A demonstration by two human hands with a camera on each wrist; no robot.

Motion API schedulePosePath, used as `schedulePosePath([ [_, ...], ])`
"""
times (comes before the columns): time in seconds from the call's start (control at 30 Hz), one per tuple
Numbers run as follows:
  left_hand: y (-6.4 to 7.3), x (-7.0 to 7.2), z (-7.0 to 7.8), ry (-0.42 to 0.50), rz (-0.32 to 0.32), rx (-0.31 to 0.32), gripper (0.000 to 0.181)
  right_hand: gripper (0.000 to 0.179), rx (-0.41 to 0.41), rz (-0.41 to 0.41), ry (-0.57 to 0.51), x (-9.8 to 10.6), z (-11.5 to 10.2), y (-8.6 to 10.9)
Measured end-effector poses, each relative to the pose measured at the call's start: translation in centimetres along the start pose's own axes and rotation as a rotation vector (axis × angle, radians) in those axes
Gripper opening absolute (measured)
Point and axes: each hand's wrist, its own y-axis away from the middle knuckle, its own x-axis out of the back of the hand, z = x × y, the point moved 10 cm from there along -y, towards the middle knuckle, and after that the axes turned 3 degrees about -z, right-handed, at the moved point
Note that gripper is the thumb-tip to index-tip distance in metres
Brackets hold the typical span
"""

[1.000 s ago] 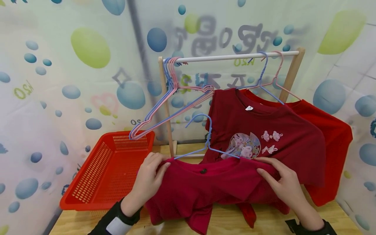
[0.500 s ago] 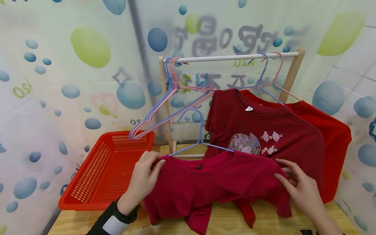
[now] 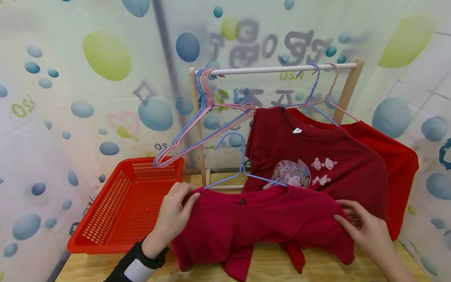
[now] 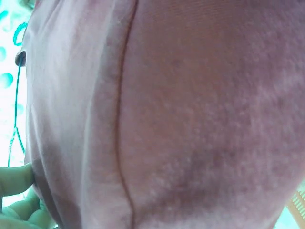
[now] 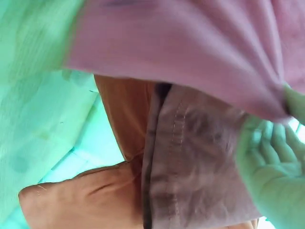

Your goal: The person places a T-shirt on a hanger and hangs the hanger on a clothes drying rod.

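A crimson shirt [image 3: 260, 219] hangs over a blue wire hanger [image 3: 243, 172], whose hook and upper arms stick out of the neckline. My left hand [image 3: 174, 209] pinches the shirt's left shoulder by the hanger's end, thumb in front. On the other side my right hand [image 3: 366, 225] pinches the right sleeve between thumb and fingers. Close up in the right wrist view, the sleeve fabric [image 5: 176, 43] gathers into folds at the right fingertips. Fabric fills most of the left wrist view, with the left thumb [image 4: 16, 179] at its edge.
Behind stands a wooden rack with a white rail [image 3: 275, 70]. A dark red printed shirt [image 3: 338, 149] and a bright red garment [image 3: 398, 164] hang at its right. Several hangers [image 3: 208, 113] bunch at its left. A red plastic basket [image 3: 81, 239] rests on the wooden table [image 3: 208, 272].
My right hand has slid outward along the shirt from near the neckline to the sleeve, spreading the shirt wider. The hanger has shifted slightly left. My left hand keeps its pinch.
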Motion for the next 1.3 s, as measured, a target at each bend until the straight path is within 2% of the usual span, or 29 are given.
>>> schedulePosePath([
  [0.13, 0.0, -0.3, 0.7, -0.024, -0.013, -0.031, 0.009, 0.046, 0.092, -0.072, 0.039, -0.6, -1.3, 0.0],
  [0.23, -0.1, -0.5, 1.2, -0.027, -0.017, -0.044, 0.009, 0.051, 0.142, -0.090, -0.003, -0.2, -3.5, -0.4],
  [0.37, -0.2, -0.8, 1.8, -0.023, -0.027, -0.051, 0.010, 0.051, 0.192, -0.076, -0.035, 0.1, -6.5, -1.2],
  [0.47, -0.2, -1.2, 2.2, -0.019, -0.026, -0.069, 0.012, 0.045, 0.261, -0.039, -0.007, 0.0, -8.2, -1.6],
  [0.53, -0.3, -1.4, 2.5, -0.019, -0.020, -0.090, 0.014, 0.042, 0.314, -0.017, 0.009, -0.2, -9.0, -1.7],
  [0.67, -0.4, -1.6, 2.8, -0.025, -0.003, -0.115, 0.016, 0.040, 0.386, 0.026, -0.026, -0.1, -9.8, -1.5],
  [0.8, -0.7, -1.6, 2.8, -0.037, 0.013, -0.107, 0.015, 0.043, 0.386, 0.053, -0.069, 0.3, -9.7, -1.5],
  [1.0, -0.6, -1.4, 2.8, -0.060, 0.070, -0.073, 0.024, 0.043, 0.343, 0.090, -0.035, 0.8, -9.0, -1.1],
  [1.3, 0.7, -2.0, 2.0, 0.012, 0.107, 0.079, 0.030, 0.039, 0.279, 0.159, -0.001, 2.0, -7.1, -0.7],
])
